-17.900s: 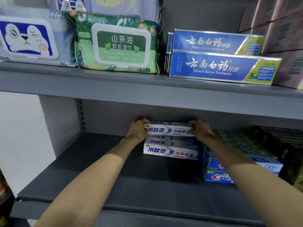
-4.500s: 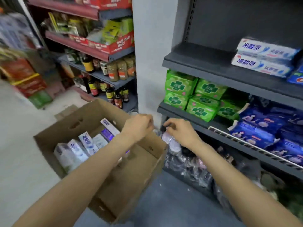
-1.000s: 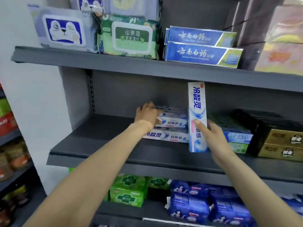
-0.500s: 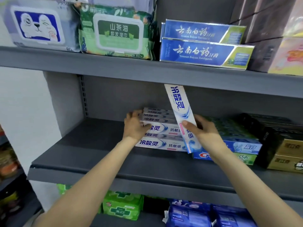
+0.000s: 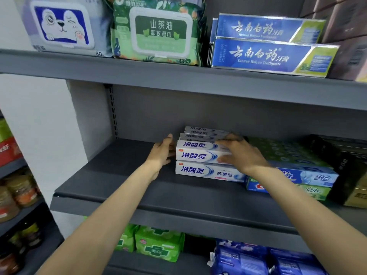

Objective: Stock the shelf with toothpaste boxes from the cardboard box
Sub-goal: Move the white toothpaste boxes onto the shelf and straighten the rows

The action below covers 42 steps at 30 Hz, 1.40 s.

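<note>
A grey metal shelf (image 5: 139, 195) fills the view, seen from the head of a person reaching in with both bare forearms. At far left, jars (image 5: 17, 193) stand on a neighbouring rack. On the shelf board above, from the left, sit a white wipes pack with a cartoon animal (image 5: 61, 26), a green wipes pack (image 5: 158, 32) and two stacked blue toothpaste boxes (image 5: 268, 54).

The left hand (image 5: 161, 152) extends forward, fingers straight and together, flat against the left end of a white toothpaste box (image 5: 198, 153). That box lies flat on top of a stack of matching white boxes (image 5: 208, 172) at the middle of the shelf, with more of them behind. The right hand (image 5: 241, 153) lies over the top box's right part, fingers spread and bent lightly onto it, thumb against its front face.

Just right of the stack are blue and green toothpaste boxes (image 5: 305, 175), then dark and gold cartons (image 5: 351, 175). On the shelf below sit green packets (image 5: 156, 243) and blue packets (image 5: 248, 259).
</note>
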Available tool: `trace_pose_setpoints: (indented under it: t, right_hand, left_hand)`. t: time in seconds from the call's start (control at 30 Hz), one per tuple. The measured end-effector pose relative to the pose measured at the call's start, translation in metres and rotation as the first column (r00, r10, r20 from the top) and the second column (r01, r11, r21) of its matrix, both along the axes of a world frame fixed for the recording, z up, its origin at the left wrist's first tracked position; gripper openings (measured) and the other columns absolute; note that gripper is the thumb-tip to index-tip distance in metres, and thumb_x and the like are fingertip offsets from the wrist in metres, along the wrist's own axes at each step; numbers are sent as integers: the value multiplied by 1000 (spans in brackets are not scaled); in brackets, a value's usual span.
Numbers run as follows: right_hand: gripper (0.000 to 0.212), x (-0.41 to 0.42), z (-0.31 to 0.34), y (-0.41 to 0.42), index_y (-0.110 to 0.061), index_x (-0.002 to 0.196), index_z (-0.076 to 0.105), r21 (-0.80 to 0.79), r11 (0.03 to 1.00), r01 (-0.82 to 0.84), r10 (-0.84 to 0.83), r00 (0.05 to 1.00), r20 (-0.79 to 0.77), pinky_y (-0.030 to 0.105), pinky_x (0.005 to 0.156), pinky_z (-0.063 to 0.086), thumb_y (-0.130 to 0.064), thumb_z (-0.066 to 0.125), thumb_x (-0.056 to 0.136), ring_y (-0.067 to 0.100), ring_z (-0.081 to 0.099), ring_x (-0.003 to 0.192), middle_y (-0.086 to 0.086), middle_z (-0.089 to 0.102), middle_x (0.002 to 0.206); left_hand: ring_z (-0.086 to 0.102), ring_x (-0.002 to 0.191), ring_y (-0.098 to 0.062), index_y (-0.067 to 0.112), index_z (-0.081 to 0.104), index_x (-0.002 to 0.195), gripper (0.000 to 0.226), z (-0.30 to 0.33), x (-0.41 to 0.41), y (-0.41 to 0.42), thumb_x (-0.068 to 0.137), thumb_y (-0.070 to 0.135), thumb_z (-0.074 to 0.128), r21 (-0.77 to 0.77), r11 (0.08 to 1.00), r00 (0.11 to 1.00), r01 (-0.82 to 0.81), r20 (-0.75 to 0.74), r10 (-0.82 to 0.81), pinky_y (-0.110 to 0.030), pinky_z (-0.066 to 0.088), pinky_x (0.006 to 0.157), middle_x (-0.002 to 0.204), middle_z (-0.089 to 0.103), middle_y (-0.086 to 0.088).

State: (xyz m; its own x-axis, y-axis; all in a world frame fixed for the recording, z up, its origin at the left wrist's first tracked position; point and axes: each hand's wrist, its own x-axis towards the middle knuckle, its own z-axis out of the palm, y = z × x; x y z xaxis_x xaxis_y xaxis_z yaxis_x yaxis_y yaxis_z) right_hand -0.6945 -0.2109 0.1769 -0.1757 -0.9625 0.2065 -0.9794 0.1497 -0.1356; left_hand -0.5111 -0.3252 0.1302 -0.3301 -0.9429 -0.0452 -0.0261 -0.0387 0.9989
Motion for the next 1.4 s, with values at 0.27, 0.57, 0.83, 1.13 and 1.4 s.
trace_pose_setpoints:
  t: [0.27, 0.57, 0.83, 1.13, 1.4]
  right_hand:
    - [57, 6, -17, -7, -34, 143, 34, -1, 999, 54, -53, 989, -140, 37, 109, 27, -32, 56, 91, 20, 27, 137, -3, 32, 144]
    - [55, 14, -23, -6, -31, 144, 33, -18, 994, 111, -112, 988, -104, 38, 113, 25, -24, 52, 93, 20, 24, 138, -2, 31, 147]
    - [31, 40, -26, 40, -16, 121, 59, -231, 972, 48, -4, 982, 187, 37, 93, 46, -13, 53, 90, 24, 53, 116, 6, 56, 128]
    - [21, 117, -53, 146, -13, 105, 68, -163, 985, -61, 117, 926, 360, 32, 89, 48, -11, 54, 89, 22, 64, 98, 6, 71, 105]
    - [20, 234, -135, 221, -16, 101, 68, 112, 961, -252, 182, 885, 429, 35, 81, 50, -13, 53, 89, 27, 62, 96, 9, 69, 102]
  left_hand:
    - [59, 105, -18, 18, 57, 122, 29, 0, -4, 1, 96, 27, 48, -183, 981, 979, 62, 203, -24, -33, 44, 98, 113, 66, -3]
    - [57, 102, -22, 15, 54, 120, 29, 2, -8, 11, 98, 30, 43, -384, 923, 902, 9, 401, 158, -29, 45, 83, 119, 60, -6]
    - [57, 104, -29, 11, 55, 117, 28, 6, 6, 68, 92, 19, 44, -794, 525, 599, 308, 590, 541, -36, 42, 83, 114, 61, -9]
    - [61, 103, -30, 21, 60, 102, 17, -23, 70, 198, 91, 28, 49, -590, 702, 593, 398, 750, 294, -37, 48, 80, 106, 68, -6]
    - [64, 91, -29, 17, 67, 95, 14, -101, 201, 294, 88, 22, 56, -363, 885, 613, 293, 781, 117, -40, 52, 77, 95, 70, -9]
